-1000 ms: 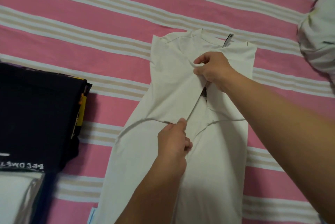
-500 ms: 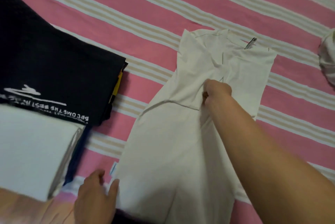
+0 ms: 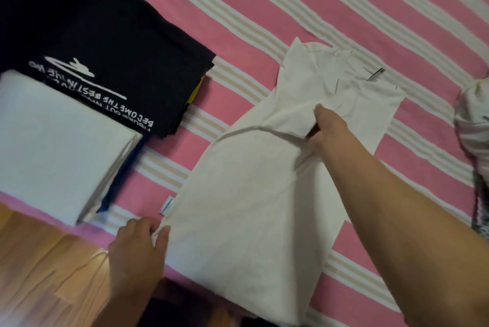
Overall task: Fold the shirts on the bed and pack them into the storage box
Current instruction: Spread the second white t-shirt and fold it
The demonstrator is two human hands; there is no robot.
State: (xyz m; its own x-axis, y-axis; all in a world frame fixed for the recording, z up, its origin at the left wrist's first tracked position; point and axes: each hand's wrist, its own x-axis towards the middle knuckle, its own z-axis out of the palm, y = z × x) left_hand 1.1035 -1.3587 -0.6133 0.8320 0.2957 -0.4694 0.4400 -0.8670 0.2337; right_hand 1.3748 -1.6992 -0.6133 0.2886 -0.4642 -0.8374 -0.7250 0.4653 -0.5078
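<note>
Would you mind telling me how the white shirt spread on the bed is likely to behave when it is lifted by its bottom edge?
The white shirt will probably flop and drape: it already bunches where the right hand pinches it. It looks thin, so likely light. Its folded-in sides may slip open, since only the left hand grips the hem corner.

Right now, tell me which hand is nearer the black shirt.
Left. The left hand pinches the white shirt's hem, below the black shirt; the right hand grips mid-shirt, farther away.
</note>
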